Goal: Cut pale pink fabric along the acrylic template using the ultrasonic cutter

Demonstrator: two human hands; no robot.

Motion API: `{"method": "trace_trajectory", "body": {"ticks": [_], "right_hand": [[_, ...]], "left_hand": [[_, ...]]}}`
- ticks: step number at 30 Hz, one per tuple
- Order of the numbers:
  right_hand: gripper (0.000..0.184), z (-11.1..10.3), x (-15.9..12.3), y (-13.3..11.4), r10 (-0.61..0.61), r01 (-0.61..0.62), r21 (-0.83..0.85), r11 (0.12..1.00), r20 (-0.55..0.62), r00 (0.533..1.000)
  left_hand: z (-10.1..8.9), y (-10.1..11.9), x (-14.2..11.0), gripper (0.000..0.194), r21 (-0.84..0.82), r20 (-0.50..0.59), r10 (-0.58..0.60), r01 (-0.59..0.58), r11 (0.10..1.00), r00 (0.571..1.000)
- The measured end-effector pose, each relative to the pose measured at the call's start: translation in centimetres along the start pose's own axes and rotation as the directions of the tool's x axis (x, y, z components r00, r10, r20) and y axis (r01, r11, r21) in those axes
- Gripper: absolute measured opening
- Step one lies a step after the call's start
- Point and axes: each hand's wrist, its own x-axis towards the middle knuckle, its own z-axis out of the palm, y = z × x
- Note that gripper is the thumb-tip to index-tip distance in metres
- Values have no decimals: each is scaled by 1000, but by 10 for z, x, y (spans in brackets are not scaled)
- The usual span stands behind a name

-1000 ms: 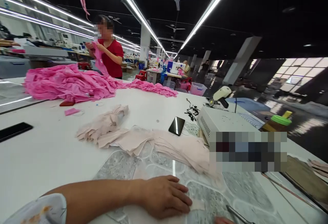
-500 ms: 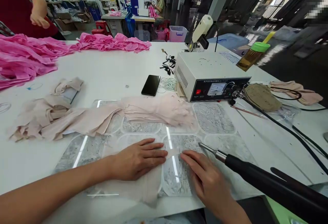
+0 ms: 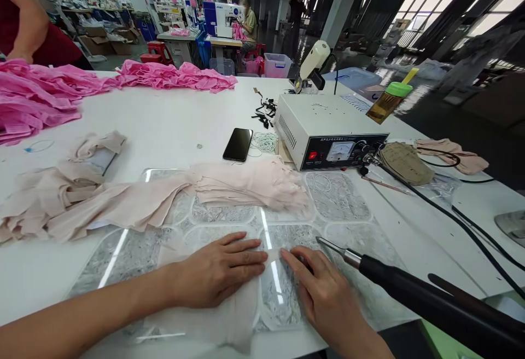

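Observation:
My left hand [image 3: 223,268] lies flat with its fingers stretched out on a thin, sheer pale fabric piece [image 3: 235,318]. A narrow strip of this fabric reaches past its fingertips to my right hand [image 3: 324,293]. The fingers of my right hand are bent, with the index fingertip on the strip's end; the thumb is mostly hidden. Just beyond my right hand slants a black pen-shaped tool [image 3: 410,288] with a pointed metal tip, apart from the fingers. Under the fabric is a clear, grey-patterned mat [image 3: 340,197].
Ahead lie a stack of pale pink fabric pieces [image 3: 250,186], a crumpled beige pile [image 3: 61,195] and a phone [image 3: 238,144]. A white control box [image 3: 328,123] with a black cable [image 3: 455,214] stands right. Pink cloth [image 3: 36,96] covers the far left, beside a person in red [image 3: 28,19].
My right fingertips have shifted slightly left, closer to my left hand. The view has tilted a little. The person in red has lowered a hand to the pink cloth.

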Motion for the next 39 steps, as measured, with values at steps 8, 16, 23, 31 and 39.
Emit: {"method": "trace_trajectory", "body": {"ticks": [8,16,23,31,39], "right_hand": [[54,2,-4,2,5,-4,-17,1000,34,999],[53,2,-3,3,3,-3,23,1000,9,1000],[53,1,2,0,0,0,12,1000,-27,1000],[44,-10,-3,0,52,-40,93,995,-134,990],[18,-36,-90,19,639,-535,453,713,-105,762]], "left_hand": [[-5,2,3,36,-25,-20,-9,8,1000,1000],[-4,7,19,34,30,-43,27,-26,999,999],[3,1,19,34,40,-39,37,-36,999,999],[2,0,19,35,70,-7,35,-34,997,999],[-1,-1,20,37,53,42,33,-35,998,999]]}}
